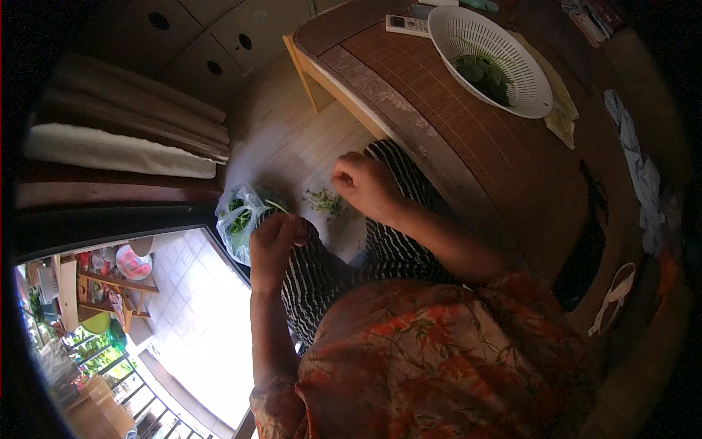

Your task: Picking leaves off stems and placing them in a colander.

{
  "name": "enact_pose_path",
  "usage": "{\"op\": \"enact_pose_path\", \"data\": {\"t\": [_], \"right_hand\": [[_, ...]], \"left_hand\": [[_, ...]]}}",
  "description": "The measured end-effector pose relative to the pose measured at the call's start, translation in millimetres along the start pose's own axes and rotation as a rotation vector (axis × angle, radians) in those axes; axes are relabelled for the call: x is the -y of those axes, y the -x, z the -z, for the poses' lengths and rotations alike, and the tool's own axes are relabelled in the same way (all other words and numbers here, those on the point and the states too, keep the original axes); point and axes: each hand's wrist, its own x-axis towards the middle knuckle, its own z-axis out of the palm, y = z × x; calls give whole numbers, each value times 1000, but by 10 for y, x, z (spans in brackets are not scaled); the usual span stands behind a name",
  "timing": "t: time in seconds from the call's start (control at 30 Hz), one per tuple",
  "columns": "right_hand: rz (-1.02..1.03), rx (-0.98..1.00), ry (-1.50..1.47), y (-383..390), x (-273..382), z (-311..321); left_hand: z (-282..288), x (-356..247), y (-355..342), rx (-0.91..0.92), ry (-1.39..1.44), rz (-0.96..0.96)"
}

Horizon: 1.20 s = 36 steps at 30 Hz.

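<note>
My left hand (275, 238) is closed with its fingers pinched on a thin green stem (276, 206), which sticks up past the fingertips. Just beyond it, a clear plastic bag (252, 201) holds leafy greens (238, 218). My right hand (363, 183) hovers near my right knee, its fingers curled inward; whatever lies inside them, if anything, is hidden. Small leafy scraps (324, 201) lie on the floor between the two hands. Up on the bed-like surface to the right, a white slotted basket (537, 80) contains picked green leaves (484, 77).
A white remote control (407, 26) lies beside the basket on the brown woven mat (395, 66). Cloth (629, 146) and a light-coloured strap-like item (614, 296) are farther right. Folded curtains (131, 150) hang at the left, above a bright doorway onto a tiled balcony (186, 293) with shelves.
</note>
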Motion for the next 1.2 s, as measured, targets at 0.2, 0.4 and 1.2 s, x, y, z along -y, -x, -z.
{"op": "enact_pose_path", "data": {"t": [0.2,0.4,1.2], "right_hand": [[14,225,62,122,127,-72],[-98,229,-320,193,244,-24],[-210,-258,-217,-368,40,1277]], "left_hand": [[-66,97,-24,8,56,18],[-374,-59,-78,33,-150,-61],[-470,-860,347,337,-322,-889]]}}
